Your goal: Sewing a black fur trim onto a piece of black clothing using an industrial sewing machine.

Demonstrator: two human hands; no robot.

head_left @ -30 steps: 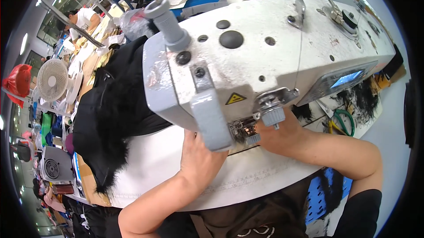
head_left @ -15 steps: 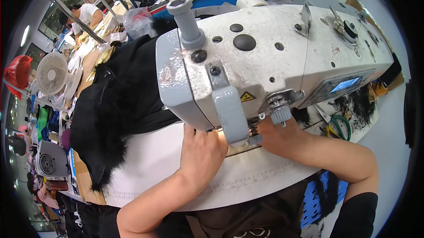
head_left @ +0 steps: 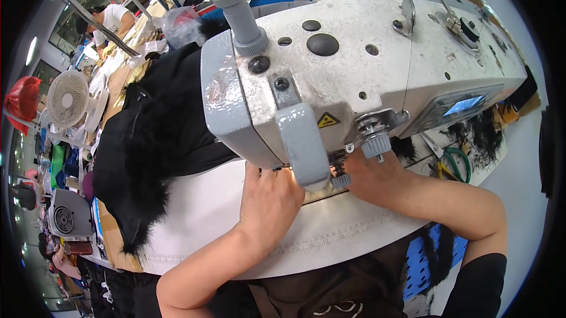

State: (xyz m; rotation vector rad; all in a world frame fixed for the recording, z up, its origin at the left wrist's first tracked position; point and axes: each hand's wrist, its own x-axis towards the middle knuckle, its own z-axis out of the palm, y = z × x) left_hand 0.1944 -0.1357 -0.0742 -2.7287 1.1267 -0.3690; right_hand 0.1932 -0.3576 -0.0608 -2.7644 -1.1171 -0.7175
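Under the head of a white and grey sewing machine (head_left: 348, 53) both my hands work close to the needle area. My left hand (head_left: 271, 200) rests left of the presser area, knuckles bent, its fingertips hidden behind the machine head. On the other side my right hand (head_left: 374, 176) reaches in beneath the thread tension dial (head_left: 375, 144), its fingers covered too. Whatever lies between the hands cannot be seen. Left of the machine, a black garment with fur trim (head_left: 150, 123) spreads over the white table (head_left: 206, 223) and runs back behind the machine head.
Green-handled scissors (head_left: 457, 162) lie right of my right hand, beside black fur scraps (head_left: 480, 138). A blue perforated basket (head_left: 424, 265) sits below the table's edge. Farther left are a white fan (head_left: 68, 99) and a person in white (head_left: 115, 20) bent over another table.
The view has tilted a little, so the machine sits slightly higher and farther left in it. Both hands stay at nearly the same place by the needle area.
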